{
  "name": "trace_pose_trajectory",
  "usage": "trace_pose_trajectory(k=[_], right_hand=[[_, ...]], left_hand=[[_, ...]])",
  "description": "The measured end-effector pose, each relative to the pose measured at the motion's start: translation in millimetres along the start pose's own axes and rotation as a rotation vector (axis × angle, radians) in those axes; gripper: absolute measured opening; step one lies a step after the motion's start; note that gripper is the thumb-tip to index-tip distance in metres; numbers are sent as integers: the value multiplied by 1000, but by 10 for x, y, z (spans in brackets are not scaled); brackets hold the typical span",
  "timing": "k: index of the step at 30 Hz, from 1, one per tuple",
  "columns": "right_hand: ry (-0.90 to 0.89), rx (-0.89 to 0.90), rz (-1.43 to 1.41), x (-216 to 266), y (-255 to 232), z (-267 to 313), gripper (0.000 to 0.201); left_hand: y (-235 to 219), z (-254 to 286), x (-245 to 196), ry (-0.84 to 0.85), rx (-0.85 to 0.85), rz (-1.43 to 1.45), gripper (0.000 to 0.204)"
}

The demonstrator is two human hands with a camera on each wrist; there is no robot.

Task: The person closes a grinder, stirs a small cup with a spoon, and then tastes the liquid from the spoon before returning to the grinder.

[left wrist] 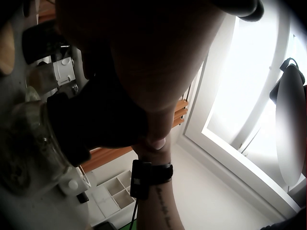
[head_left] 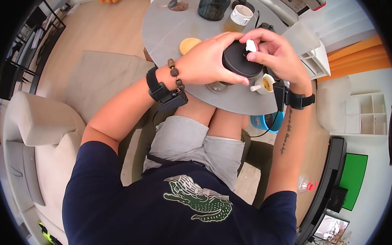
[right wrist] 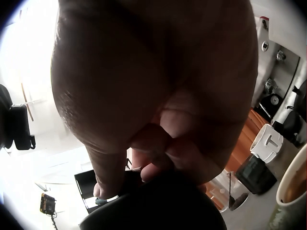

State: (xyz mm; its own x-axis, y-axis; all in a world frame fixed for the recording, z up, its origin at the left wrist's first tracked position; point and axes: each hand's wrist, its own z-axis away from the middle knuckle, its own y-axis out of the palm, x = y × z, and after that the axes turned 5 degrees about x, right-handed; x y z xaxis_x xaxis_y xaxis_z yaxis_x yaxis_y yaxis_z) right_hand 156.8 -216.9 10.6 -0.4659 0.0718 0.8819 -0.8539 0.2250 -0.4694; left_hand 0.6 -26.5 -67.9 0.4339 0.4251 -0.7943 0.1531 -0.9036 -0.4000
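Note:
A round black-topped container [head_left: 242, 63] stands between both hands at the near side of the grey table [head_left: 162, 35]. In the left wrist view its dark upper part [left wrist: 72, 127] sits over a clear glass jar [left wrist: 33, 143]. My left hand [head_left: 204, 60] grips the side of the black top, thumb toward me and fingers around the far side. Above the top, my right hand [head_left: 278, 54] pinches a small white-and-black knob [head_left: 251, 46] between thumb and fingers. The right wrist view shows the fingers bunched right over the black top [right wrist: 158, 208]. A small white cup [head_left: 266, 83] with brownish contents stands near my right wrist.
Behind the hands stand a white-topped cup [head_left: 241, 15] and a dark translucent container [head_left: 213, 5]. A clear dish of brown grains [head_left: 178, 6] holds a spoon. Left of them lies a round tan disc [head_left: 190, 46]. Below the table's edge sits a blue bin [head_left: 269, 122].

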Motion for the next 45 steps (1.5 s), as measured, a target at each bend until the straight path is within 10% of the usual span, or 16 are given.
trace_pose_trajectory(k=[12, 15, 25, 28, 30, 38, 43, 45], right_hand=[[127, 109, 242, 410, 28, -2, 26], [-92, 49, 1014, 643, 207, 4, 41], [-723, 62, 1117, 182, -75, -312, 38], [-654, 39, 1082, 95, -136, -327, 37], [-600, 18, 1040, 176, -26, -288, 37], [-443, -55, 867, 222, 241, -217, 36], [-355, -101, 772, 262, 386, -127, 35], [-313, -124, 743, 172, 326, -187, 35]], left_hand=[[52, 4, 96, 37, -4, -5, 94], [41, 1, 78, 53, -4, 8, 92], [-45, -32, -114, -35, 125, 33, 83], [-50, -86, -310, 79, 314, 269, 66], [-56, -100, -318, -299, 347, 551, 54], [-29, -120, -363, -329, 355, 390, 53], [-43, -91, -284, 250, 284, -95, 56], [12, -44, -8, 90, 188, -25, 77]])
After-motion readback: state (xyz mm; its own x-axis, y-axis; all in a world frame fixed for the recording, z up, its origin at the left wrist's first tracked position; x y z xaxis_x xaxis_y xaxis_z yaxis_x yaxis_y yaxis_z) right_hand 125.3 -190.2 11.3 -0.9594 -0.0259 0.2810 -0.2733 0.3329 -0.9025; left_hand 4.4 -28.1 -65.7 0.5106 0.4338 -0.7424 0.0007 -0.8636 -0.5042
